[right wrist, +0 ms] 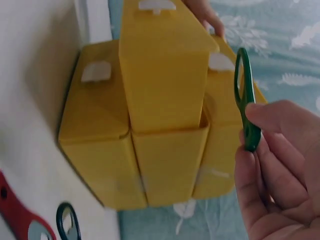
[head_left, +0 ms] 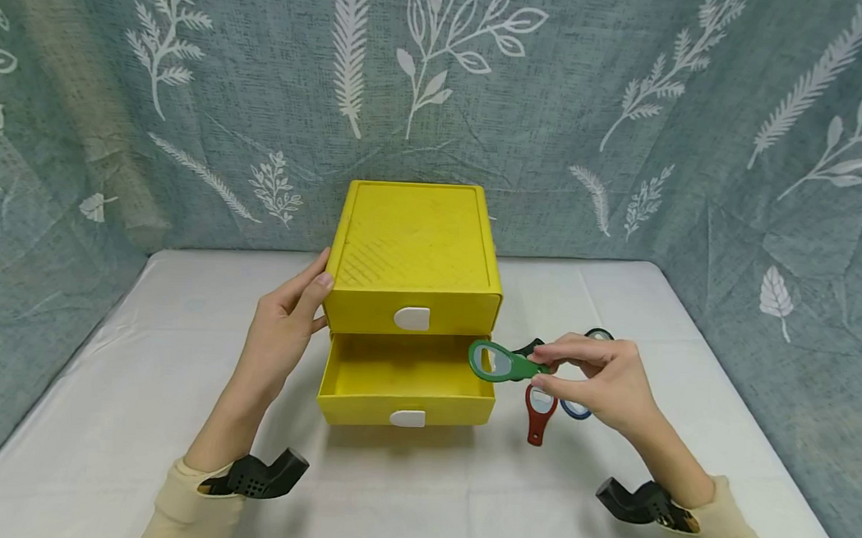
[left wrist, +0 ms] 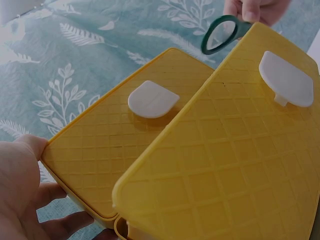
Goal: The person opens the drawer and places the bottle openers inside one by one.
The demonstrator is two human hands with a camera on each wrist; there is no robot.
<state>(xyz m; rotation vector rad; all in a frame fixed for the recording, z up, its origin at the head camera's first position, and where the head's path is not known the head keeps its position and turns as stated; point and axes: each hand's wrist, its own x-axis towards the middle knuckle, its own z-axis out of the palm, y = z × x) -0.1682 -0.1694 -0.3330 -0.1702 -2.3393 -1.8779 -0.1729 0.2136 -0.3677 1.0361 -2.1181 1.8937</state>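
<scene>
A yellow drawer cabinet [head_left: 418,235] with white knobs stands on the table. Its middle drawer [head_left: 407,412] is pulled out, and the visible inside is bare. My left hand [head_left: 283,326] rests against the cabinet's left side, thumb at the front edge, fingers fairly straight along the wall. Between thumb and fingers, my right hand [head_left: 598,378] pinches a green magnifying glass [head_left: 495,362] by its handle. Its lens end points left and overlaps the drawer's right edge in the head view. The right wrist view shows the green magnifying glass [right wrist: 245,100] edge-on, beside the cabinet.
Right of the cabinet, a red magnifying glass [head_left: 538,415] lies on the white cloth [head_left: 402,498]. A blue-rimmed one [head_left: 576,410] and black-rimmed one [head_left: 600,334] lie partly hidden by my right hand. A patterned green-blue curtain [head_left: 264,86] stands behind.
</scene>
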